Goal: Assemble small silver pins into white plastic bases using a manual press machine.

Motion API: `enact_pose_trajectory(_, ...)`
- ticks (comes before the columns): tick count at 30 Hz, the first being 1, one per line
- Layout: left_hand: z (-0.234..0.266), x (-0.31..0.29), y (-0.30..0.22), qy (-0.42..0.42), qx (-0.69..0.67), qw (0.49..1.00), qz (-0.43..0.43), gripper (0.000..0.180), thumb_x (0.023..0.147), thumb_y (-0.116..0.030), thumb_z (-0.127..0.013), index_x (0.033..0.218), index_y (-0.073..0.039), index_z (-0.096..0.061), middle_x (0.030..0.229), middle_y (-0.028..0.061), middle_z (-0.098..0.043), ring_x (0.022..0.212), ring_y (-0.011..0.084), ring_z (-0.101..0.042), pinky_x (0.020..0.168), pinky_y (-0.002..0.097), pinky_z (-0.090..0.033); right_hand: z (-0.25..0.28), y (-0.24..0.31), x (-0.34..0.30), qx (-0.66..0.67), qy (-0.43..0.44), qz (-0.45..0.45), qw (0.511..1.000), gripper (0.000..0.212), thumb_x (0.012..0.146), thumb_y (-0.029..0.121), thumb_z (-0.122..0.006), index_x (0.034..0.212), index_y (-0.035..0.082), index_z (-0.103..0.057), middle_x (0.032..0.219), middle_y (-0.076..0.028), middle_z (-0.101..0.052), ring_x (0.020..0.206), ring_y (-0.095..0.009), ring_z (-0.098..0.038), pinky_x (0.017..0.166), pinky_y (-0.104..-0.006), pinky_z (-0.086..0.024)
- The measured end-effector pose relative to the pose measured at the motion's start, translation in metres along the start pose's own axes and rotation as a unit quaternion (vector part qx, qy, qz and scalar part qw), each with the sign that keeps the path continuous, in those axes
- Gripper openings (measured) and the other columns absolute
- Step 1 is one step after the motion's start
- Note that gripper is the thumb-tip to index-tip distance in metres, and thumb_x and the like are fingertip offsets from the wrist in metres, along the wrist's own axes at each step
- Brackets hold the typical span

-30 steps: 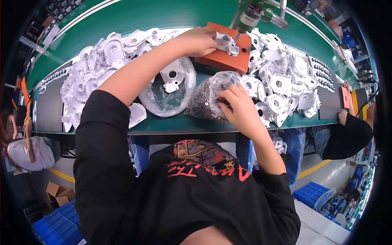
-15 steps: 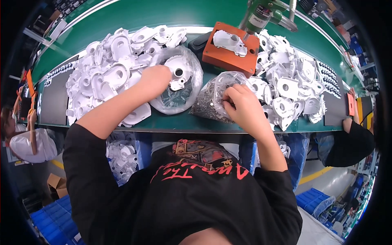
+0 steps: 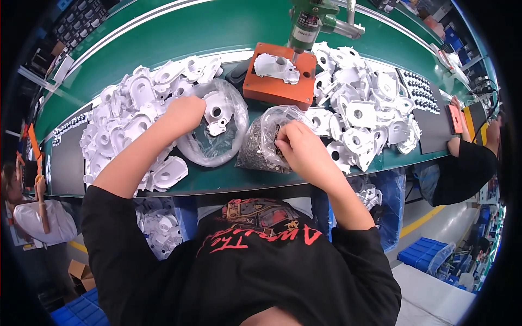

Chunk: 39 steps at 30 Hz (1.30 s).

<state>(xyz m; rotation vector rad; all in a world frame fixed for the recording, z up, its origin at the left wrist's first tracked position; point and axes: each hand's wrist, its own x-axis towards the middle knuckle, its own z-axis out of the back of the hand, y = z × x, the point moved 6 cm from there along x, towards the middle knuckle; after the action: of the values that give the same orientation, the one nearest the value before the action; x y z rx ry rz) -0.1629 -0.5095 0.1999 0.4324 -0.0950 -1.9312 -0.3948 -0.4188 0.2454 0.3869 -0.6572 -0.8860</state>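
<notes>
An orange block (image 3: 276,93) is set on the green worktop (image 3: 217,179), and a white plastic part (image 3: 277,68) is carried flat on its top, near the tip of a green tool (image 3: 311,24). To the near left of the block, a round container lined with clear film (image 3: 242,120) is occupied by a second white part (image 3: 219,101). Its left edge is neared by the left hand (image 3: 187,113), whose fingers are curled; whether the part is gripped cannot be told. Directly on the near side of the block, a clear bag (image 3: 281,113) is filled with small metal pieces (image 3: 253,146). Its mouth is entered by the bent fingers of the right hand (image 3: 298,144); whether a piece is pinched there is hidden. White parts are heaped in a left pile (image 3: 142,99) and a right pile (image 3: 370,117) on either side of the block. Below the worktop, more white parts are held in two blue-walled bins, the left bin (image 3: 187,214) and the right bin (image 3: 391,217), nearer the wearer than the block.
</notes>
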Motion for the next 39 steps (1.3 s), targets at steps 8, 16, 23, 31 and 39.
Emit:
enact_pose_trajectory(8, 0.083, 0.046, -0.007, -0.086, -0.452, 0.882, -0.102, 0.018, 0.076, -0.017, -0.058, 0.081, 0.001, -0.058, 0.069, 0.0095, -0.06, 0.061, 0.0143, -0.057, 0.057, 0.0276, -0.045, 0.006, -0.007, 0.0, 0.074, -0.015, -0.03, 0.997, 0.013, 0.08, 0.001, -0.057, 0.093, 0.0, -0.055, 0.075, -0.014, -0.056, 0.073, -0.031, -0.056, 0.065, -0.0376, -0.045)
enact_pose_trajectory(16, 0.125, 0.14, -0.055, -0.091, -0.599, 0.777, -0.171, 0.018, 0.082, -0.009, -0.058, 0.095, 0.004, -0.059, 0.083, 0.0079, -0.062, 0.071, 0.011, -0.06, 0.061, 0.0249, -0.05, 0.016, -0.002, -0.004, 0.071, -0.039, -0.001, 0.997, 0.017, 0.079, -0.001, -0.057, 0.095, 0.0, -0.061, 0.083, -0.015, -0.063, 0.077, -0.032, -0.061, 0.068, -0.0353, -0.049)
enact_pose_trajectory(23, 0.114, 0.196, -0.066, -0.061, -0.638, 0.747, -0.178, 0.016, 0.079, -0.016, -0.066, 0.088, -0.002, -0.066, 0.073, 0.0024, -0.061, 0.065, 0.0083, -0.056, 0.06, 0.023, -0.047, 0.026, -0.015, -0.012, 0.157, -0.088, -0.058, 0.982, 0.015, 0.083, 0.001, -0.058, 0.098, 0.0, -0.059, 0.087, -0.012, -0.066, 0.08, -0.019, -0.066, 0.069, -0.027, -0.051)
enact_pose_trajectory(31, 0.084, 0.24, -0.064, -0.045, -0.544, 0.816, -0.193, 0.025, 0.072, -0.019, -0.07, 0.094, -0.006, -0.067, 0.066, 0.0038, -0.058, 0.058, 0.0113, -0.049, 0.051, 0.0304, -0.039, 0.054, -0.056, 0.004, 0.369, -0.138, -0.128, 0.91, 0.015, 0.088, 0.002, -0.05, 0.102, -0.003, -0.051, 0.085, -0.012, -0.065, 0.08, -0.016, -0.063, 0.067, -0.0244, -0.048)
enact_pose_trajectory(39, 0.1, 0.211, -0.077, 0.048, -0.495, 0.843, -0.202, 0.028, 0.066, -0.019, -0.074, 0.09, -0.008, -0.067, 0.066, 0.0033, -0.059, 0.057, 0.0128, -0.053, 0.049, 0.0282, -0.041, 0.056, -0.13, 0.054, 0.429, -0.173, -0.224, 0.858, 0.018, 0.087, 0.007, -0.052, 0.101, -0.002, -0.053, 0.088, -0.011, -0.064, 0.079, -0.017, -0.063, 0.069, -0.0244, -0.048)
